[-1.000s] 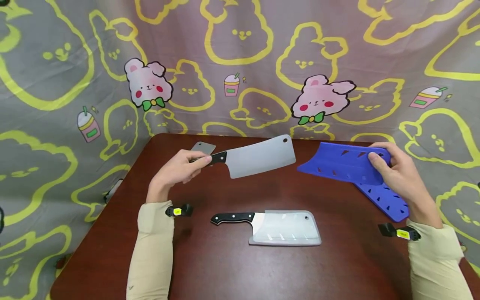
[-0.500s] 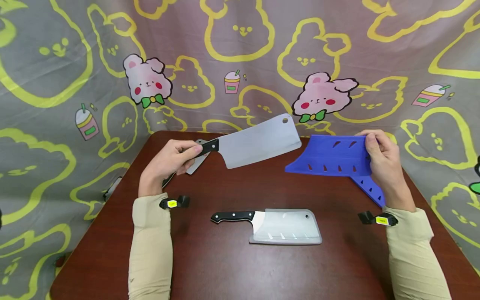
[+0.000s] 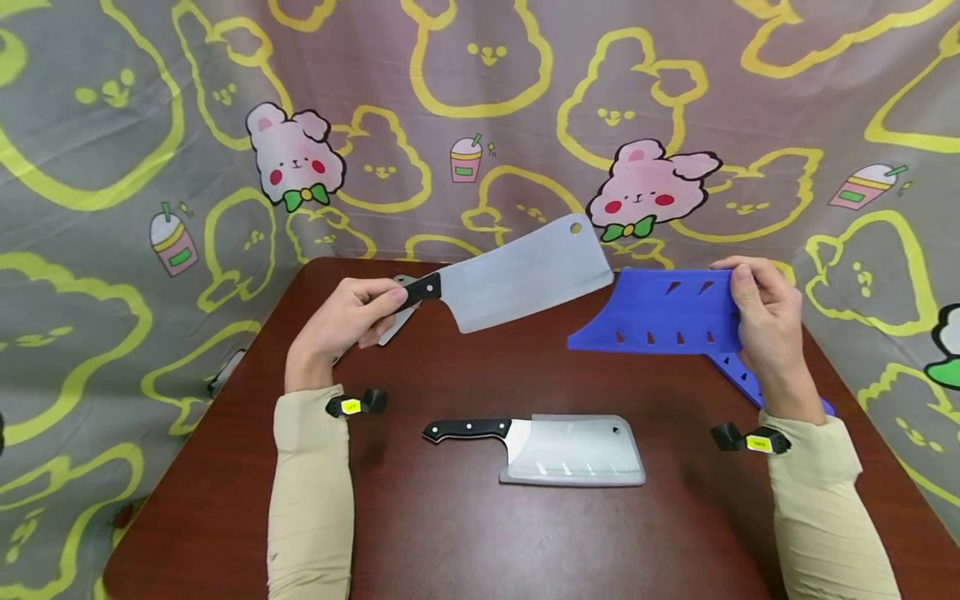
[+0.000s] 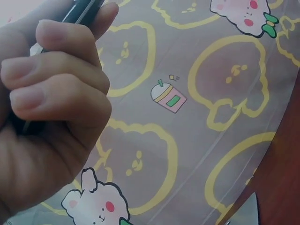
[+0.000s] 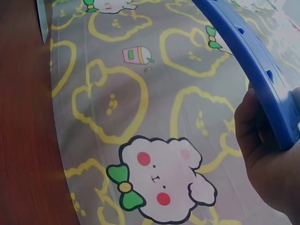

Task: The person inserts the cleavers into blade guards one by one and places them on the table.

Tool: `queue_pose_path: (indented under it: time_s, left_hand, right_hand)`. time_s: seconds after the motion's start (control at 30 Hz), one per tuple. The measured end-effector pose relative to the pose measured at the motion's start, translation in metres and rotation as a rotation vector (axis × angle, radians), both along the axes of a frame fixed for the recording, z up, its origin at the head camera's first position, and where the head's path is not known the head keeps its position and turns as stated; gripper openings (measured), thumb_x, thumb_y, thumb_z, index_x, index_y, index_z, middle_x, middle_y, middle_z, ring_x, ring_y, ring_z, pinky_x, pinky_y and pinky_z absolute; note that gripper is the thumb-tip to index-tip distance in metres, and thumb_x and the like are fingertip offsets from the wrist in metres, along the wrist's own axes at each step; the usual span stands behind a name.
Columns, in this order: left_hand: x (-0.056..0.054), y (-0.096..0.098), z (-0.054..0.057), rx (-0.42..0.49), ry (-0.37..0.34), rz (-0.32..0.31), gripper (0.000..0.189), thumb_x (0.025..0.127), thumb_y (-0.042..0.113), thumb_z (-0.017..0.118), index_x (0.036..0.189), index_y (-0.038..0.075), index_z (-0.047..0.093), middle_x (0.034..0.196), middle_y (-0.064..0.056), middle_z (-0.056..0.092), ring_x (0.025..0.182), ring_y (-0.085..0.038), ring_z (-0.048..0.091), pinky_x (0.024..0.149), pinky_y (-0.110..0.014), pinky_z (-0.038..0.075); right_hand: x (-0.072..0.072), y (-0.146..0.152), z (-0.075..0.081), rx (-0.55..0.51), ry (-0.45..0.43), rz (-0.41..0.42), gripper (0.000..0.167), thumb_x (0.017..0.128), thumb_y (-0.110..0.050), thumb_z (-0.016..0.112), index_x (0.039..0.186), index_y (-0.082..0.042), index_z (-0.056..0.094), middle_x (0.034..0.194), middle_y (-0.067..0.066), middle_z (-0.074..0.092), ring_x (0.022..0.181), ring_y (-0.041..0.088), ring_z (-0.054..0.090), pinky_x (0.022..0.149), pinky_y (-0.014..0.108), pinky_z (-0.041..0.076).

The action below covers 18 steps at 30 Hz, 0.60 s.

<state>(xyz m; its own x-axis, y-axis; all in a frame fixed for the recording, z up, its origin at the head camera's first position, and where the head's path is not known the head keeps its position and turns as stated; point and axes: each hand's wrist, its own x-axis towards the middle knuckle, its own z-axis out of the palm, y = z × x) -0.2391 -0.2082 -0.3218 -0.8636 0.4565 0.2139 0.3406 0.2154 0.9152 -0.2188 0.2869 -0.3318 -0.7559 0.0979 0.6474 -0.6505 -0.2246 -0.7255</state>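
Note:
My left hand [image 3: 352, 321] grips the black handle of a cleaver [image 3: 525, 271], its bare blade raised and pointing right in the head view. In the left wrist view the fingers of the left hand [image 4: 61, 93] curl round that handle. Opposite, my right hand [image 3: 772, 329] pinches the right end of a blue blade sheath [image 3: 660, 308] with slotted holes, thumb on the near face. The blade's far end stands just short of the sheath's left edge. The right wrist view shows the blue sheath [image 5: 255, 65] edge-on in the right hand [image 5: 267, 159].
A second cleaver [image 3: 468, 428] in a clear sheath [image 3: 573, 450] lies on the brown table [image 3: 450, 533]. Another blade [image 3: 397, 325] lies behind my left hand, partly hidden. A second blue sheath [image 3: 738, 383] lies under my right hand. Patterned cloth [image 3: 510, 150] hangs round the table.
The cleaver has risen and tilted tip-up, then shifted slightly right. My right hand has moved left with the blue sheath, which now faces the camera more squarely. The sheathed cleaver stays put.

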Motion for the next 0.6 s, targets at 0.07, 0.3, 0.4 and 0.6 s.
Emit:
queue_pose_path:
  time_s: [0.07,0.3,0.4,0.6]
  left_hand:
    - [0.0002,0.0003,-0.0006,-0.014,0.0,-0.006,0.025,0.1,0.026,0.058,0.093,0.004,0.067,0.053,-0.003,0.045,0.038,-0.019,0.037,0.037,-0.036,0.029]
    - [0.001,-0.0004,-0.0009,-0.013,0.002,-0.012,0.024,0.1,0.025,0.058,0.097,0.003,0.068,0.053,-0.003,0.046,0.038,-0.018,0.038,0.037,-0.037,0.029]
    - [0.0008,-0.0012,-0.0002,-0.013,0.01,-0.005,0.024,0.1,0.025,0.058,0.096,0.004,0.068,0.053,-0.003,0.045,0.038,-0.019,0.038,0.037,-0.038,0.029]
    - [0.0012,-0.0022,0.002,-0.034,0.025,-0.003,0.023,0.1,0.025,0.058,0.097,0.005,0.068,0.053,-0.003,0.045,0.038,-0.02,0.038,0.038,-0.04,0.029]
  right_hand:
    - [0.0009,-0.0025,0.0001,0.001,-0.003,0.015,0.024,0.1,-0.001,0.047,0.106,0.018,0.061,0.081,0.01,0.073,0.064,0.014,0.07,0.054,0.021,0.053]
    - [0.0035,-0.0068,-0.0006,0.017,0.003,0.007,0.024,0.101,-0.001,0.046,0.106,0.018,0.061,0.081,0.009,0.072,0.064,0.013,0.07,0.054,0.02,0.053]
    - [0.0039,-0.0063,-0.0007,0.015,0.024,-0.007,0.024,0.1,0.0,0.047,0.105,0.019,0.06,0.081,0.01,0.072,0.064,0.013,0.07,0.054,0.02,0.053]
    - [0.0034,-0.004,0.0011,0.024,0.04,-0.019,0.025,0.1,-0.001,0.047,0.105,0.021,0.059,0.082,0.01,0.073,0.064,0.013,0.07,0.055,0.02,0.053]
